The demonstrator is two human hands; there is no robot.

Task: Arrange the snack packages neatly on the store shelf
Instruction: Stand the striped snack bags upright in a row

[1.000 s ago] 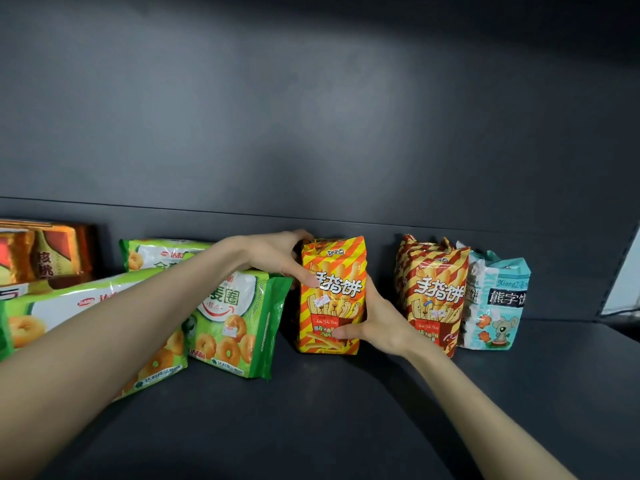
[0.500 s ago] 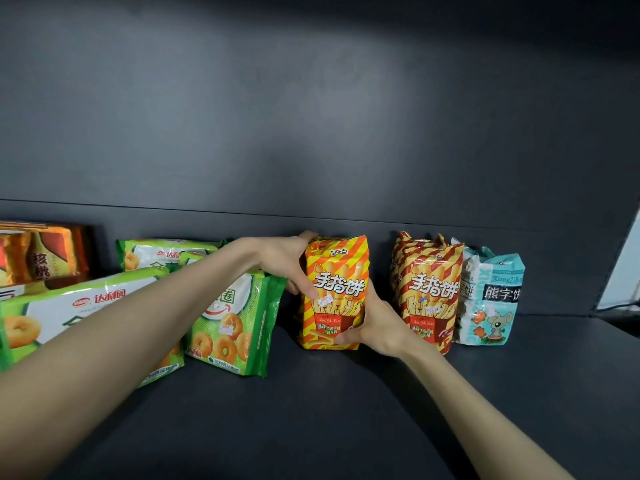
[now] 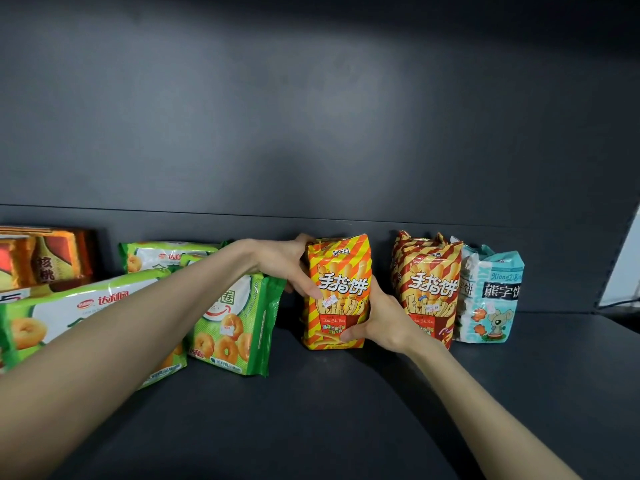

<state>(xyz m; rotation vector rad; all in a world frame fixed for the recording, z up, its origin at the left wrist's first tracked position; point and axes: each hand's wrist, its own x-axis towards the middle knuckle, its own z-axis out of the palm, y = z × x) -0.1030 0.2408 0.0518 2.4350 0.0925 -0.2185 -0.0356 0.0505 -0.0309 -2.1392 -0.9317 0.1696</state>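
The yellow snack bag (image 3: pixel 341 289) stands upright on the dark shelf (image 3: pixel 311 410). Its long side goes up and down, and its front with the big letters faces the person. It sits between the two hands.

The left hand (image 3: pixel 280 263) grips the bag's upper left edge. The thumb lies on the front, and the other fingers (image 3: pixel 300 240) curl over the top corner to the back. The right hand (image 3: pixel 384 320) grips the lower right side. Its thumb presses on the front near the bottom, and the rest of its fingers are hidden behind the bag. Both hands are curled round the bag, not spread flat.

Just right of the right-hand fingers stands a red snack bag (image 3: pixel 427 289), upright too. A blue snack bag (image 3: pixel 491 296) touches its far side. Just left of the left-hand fingers, a green donut bag (image 3: pixel 235 323) leans back under the left arm. Further left are more green bags (image 3: pixel 69 313) and some orange bags (image 3: pixel 45 258).
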